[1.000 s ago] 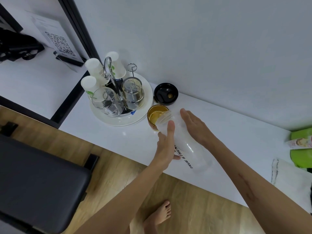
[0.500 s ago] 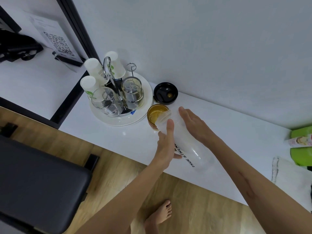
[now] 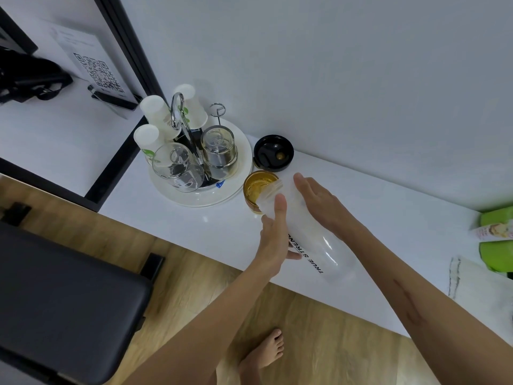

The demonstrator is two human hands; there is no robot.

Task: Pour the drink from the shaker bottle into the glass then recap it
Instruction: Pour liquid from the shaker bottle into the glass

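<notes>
A clear shaker bottle (image 3: 311, 240) with black lettering is tipped steeply, its open mouth over the rim of a glass (image 3: 256, 186) that holds amber drink. My left hand (image 3: 273, 240) grips the bottle's near side, thumb up along the neck. My right hand (image 3: 319, 202) presses the bottle's far side with fingers straight. The bottle looks nearly empty. Its black cap (image 3: 273, 157) lies upside down on the white counter (image 3: 388, 218) just behind the glass, by the wall.
A white round tray (image 3: 219, 198) left of the glass carries upturned glasses, paper cups and a chrome holder. A green package (image 3: 497, 240) and a white cloth (image 3: 477, 290) lie at the right. A dark bench (image 3: 63, 295) stands on the wooden floor below, and my bare foot (image 3: 263, 354) shows.
The bottle's base has tipped slightly higher over the glass. Both hands keep the same hold.
</notes>
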